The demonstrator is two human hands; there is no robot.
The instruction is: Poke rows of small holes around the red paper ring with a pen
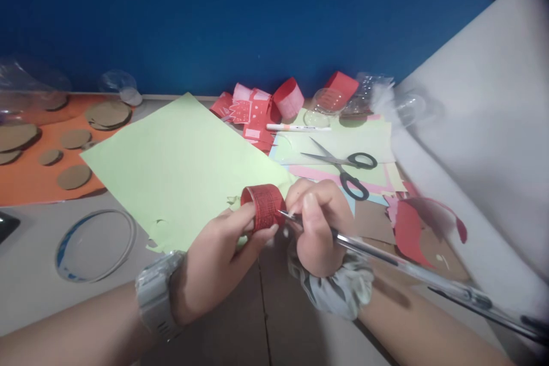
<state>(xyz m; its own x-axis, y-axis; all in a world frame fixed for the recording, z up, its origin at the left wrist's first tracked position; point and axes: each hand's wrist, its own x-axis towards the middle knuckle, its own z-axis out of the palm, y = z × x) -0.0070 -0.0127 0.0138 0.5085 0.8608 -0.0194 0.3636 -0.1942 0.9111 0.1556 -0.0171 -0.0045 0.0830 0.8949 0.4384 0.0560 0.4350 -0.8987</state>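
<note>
My left hand (223, 260), with a grey watch at its wrist, grips a small red paper ring (266, 207) by its left and lower edges. Dark crossing lines cover part of the ring's outer face. Between the thumb and fingers of my right hand (321, 226) is a pen (386, 257) with a clear barrel, its tip at the ring's right side. Whether the tip touches the paper I cannot tell. Behind the ring lies a large light green sheet (180, 160), torn along its lower edges.
Black-handled scissors (343, 166) and a white marker (295, 127) lie on coloured papers at the right. More red paper rings (288, 97) stand by the blue wall (257, 17). Cardboard discs (74, 177) rest on orange paper at left, near a clear round lid (95, 246).
</note>
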